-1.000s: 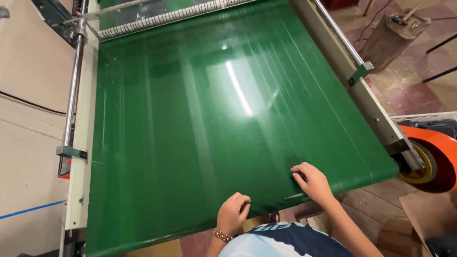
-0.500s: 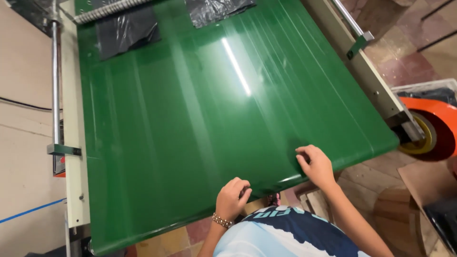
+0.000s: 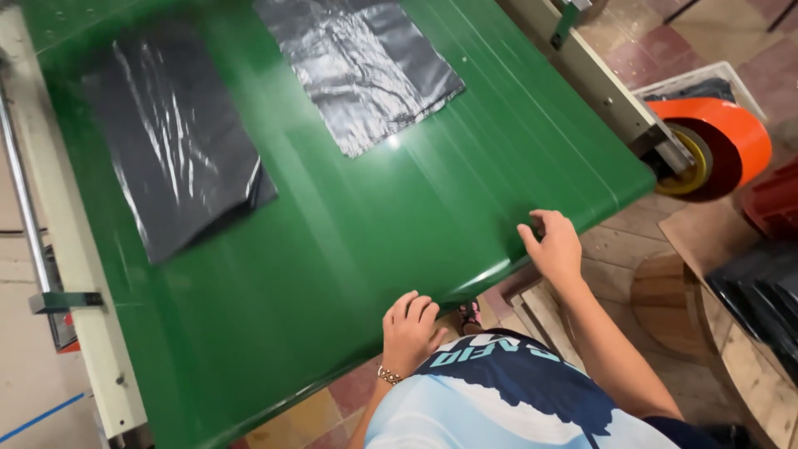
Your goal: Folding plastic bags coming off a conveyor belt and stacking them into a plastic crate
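Resting on the near edge of the green conveyor belt (image 3: 357, 216), the left hand (image 3: 409, 328) has its fingers curled loosely on the belt surface, gripping nothing. Further along the same edge, the right hand (image 3: 553, 245) lies with fingers bent and empty. Two black plastic bags lie flat up the belt: one on the left (image 3: 174, 141), one further off toward the middle (image 3: 357, 71). An orange roll (image 3: 719, 141) sits beside the belt's right corner.
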